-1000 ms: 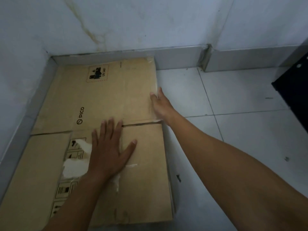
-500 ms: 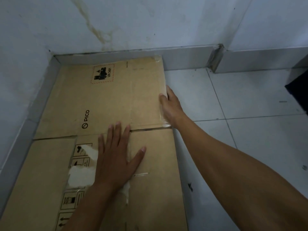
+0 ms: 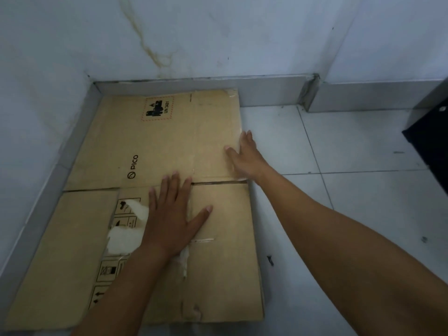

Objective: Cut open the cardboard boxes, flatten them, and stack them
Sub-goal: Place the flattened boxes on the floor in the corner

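- The flattened cardboard box [image 3: 104, 170] is lying on the tiled floor [image 3: 351, 202], tucked into the corner where 2 walls [image 3: 218, 32] are meeting, with its far edge sitting close against the skirting [image 3: 266, 89].
- The left hand [image 3: 173, 221] is pressing palm-down on the near panel [image 3: 225, 263], fingers straight and spread, thumb splaying out to the right, fingertips reaching the slit [image 3: 218, 182] between the 2 panels.
- The right hand [image 3: 247, 156] is resting at the right edge of the far panel [image 3: 169, 139], thumb lying on top of the cardboard and fingers stretching straight along the edge. Whether they are hooking under it cannot be told.
- A torn white patch [image 3: 126, 238] is showing just left of the left hand, among printed handling symbols.
- A "PICO" logo [image 3: 133, 166] and a red-dashed "UN 3481" label [image 3: 157, 109] are showing on the far panel.
- A dark object [image 3: 434, 146] is cutting into the right side of the view, well apart from the box.
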